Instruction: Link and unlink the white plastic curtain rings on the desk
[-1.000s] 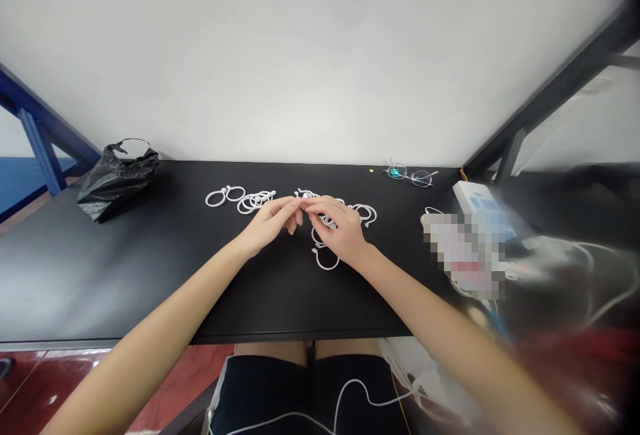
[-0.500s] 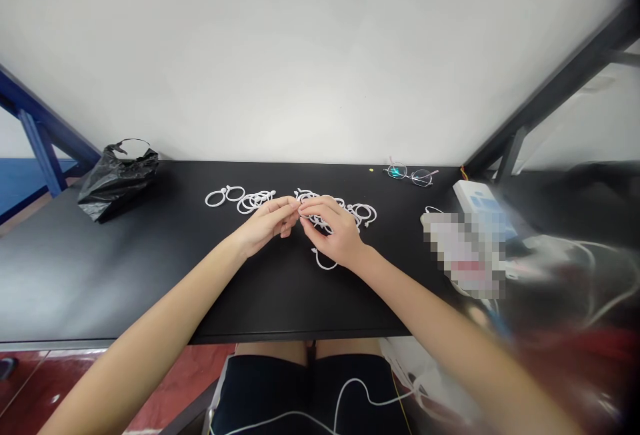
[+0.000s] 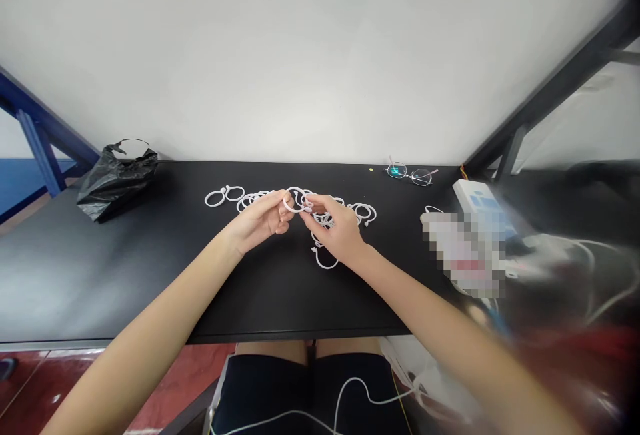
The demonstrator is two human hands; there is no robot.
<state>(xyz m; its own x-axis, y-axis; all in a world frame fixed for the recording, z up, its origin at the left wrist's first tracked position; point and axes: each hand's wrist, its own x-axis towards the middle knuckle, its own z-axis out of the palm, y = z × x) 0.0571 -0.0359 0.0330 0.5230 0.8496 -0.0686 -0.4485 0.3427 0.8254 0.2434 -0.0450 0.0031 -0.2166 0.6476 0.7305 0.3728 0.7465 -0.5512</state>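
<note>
Between my two hands is a white plastic curtain ring (image 3: 291, 209), held up over the black table (image 3: 240, 308). My left hand (image 3: 261, 223) pinches its left side between thumb and fingers. On the other side, the fingertips of my right hand (image 3: 339, 227) close on the ring near its knobbed clasp. Under and behind my right hand lies a heap of similar rings (image 3: 364, 212), partly hidden by it. One open ring (image 3: 327, 267) rests nearer to me. To the left, several closed-looking rings (image 3: 215, 199) lie on the table, some behind my left hand.
A crumpled black plastic bag (image 3: 117, 178) stands at the far left. Eyeglasses (image 3: 421, 177) lie near the wall. At the right are a white box (image 3: 475, 198), a blurred-out item (image 3: 463, 252) and clear plastic with cables. A white cable (image 3: 345, 388) crosses my lap.
My hands have moved slightly apart, and the ring between them now shows as a full loop. The rings on the table lie as before.
</note>
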